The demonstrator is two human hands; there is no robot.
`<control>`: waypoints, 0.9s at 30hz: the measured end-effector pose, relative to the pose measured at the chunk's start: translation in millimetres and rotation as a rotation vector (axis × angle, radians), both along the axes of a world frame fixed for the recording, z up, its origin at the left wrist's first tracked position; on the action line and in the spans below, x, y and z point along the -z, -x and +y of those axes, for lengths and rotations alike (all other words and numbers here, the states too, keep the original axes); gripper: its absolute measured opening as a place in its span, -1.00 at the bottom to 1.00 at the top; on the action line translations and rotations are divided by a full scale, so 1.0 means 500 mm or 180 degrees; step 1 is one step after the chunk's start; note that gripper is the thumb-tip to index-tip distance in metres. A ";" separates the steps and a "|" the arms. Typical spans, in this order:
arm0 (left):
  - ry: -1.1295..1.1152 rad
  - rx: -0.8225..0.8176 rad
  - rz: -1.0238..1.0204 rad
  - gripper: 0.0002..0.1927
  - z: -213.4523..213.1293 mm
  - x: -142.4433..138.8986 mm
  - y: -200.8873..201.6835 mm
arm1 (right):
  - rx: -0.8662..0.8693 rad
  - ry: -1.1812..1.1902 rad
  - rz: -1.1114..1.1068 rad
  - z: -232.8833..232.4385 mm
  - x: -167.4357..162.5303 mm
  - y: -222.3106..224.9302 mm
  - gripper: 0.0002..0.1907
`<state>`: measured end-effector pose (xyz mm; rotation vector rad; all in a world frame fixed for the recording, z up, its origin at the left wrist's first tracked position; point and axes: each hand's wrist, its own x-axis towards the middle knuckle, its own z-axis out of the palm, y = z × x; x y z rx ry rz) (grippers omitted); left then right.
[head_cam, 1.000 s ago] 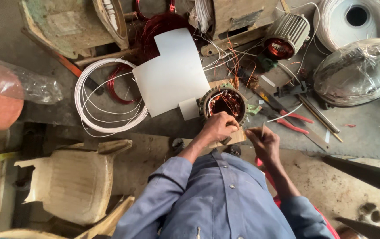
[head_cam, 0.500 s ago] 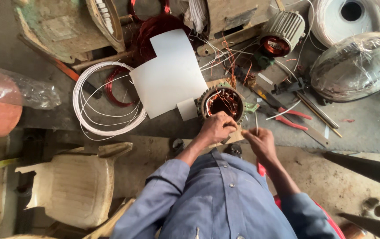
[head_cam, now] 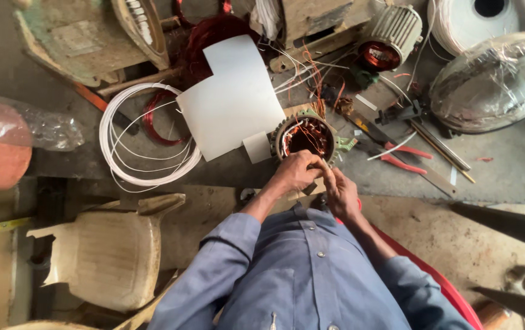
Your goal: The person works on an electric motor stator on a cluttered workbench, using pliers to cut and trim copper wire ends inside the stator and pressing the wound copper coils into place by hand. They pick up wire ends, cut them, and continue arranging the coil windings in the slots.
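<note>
Head view: motor stator (head_cam: pixel 306 137) sits on the workbench (head_cam: pixel 506 165), copper windings showing in the bore, just past both hands. Left hand (head_cam: pixel 296 173) curled over its near rim, fingers clenched on something thin, a wire or an insulation strip, can't tell which. Right hand (head_cam: pixel 340 192) pinched closed beside it, touching the left. Stator looks heavy, rigid, steel; grip it by the outer shell. Windings are fragile, enamel scratches easily. Red-handled pliers (head_cam: pixel 400 157) lie near.
</note>
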<state>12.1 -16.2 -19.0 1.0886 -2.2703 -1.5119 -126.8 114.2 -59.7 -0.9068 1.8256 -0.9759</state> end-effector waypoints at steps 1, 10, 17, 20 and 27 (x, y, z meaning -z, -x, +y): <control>-0.0079 0.0006 -0.0032 -0.81 0.002 -0.002 -0.002 | -0.0033 -0.0116 -0.0020 0.012 0.003 0.018 -0.57; -0.0142 0.0006 0.0274 -0.83 -0.003 -0.001 -0.003 | -0.0729 0.0110 0.0958 0.026 -0.020 0.142 -0.57; 0.0038 0.0161 0.0328 -0.81 -0.005 0.013 -0.005 | -0.1509 0.0549 0.2295 -0.001 -0.070 0.137 -0.60; -0.0114 0.0147 0.0331 -0.84 -0.009 0.017 -0.006 | -0.1465 0.1183 0.2667 0.006 -0.102 0.174 -0.60; -0.0337 0.0256 -0.0020 -0.80 -0.020 0.000 0.000 | -0.2755 0.2146 0.3713 -0.112 -0.182 0.152 -0.60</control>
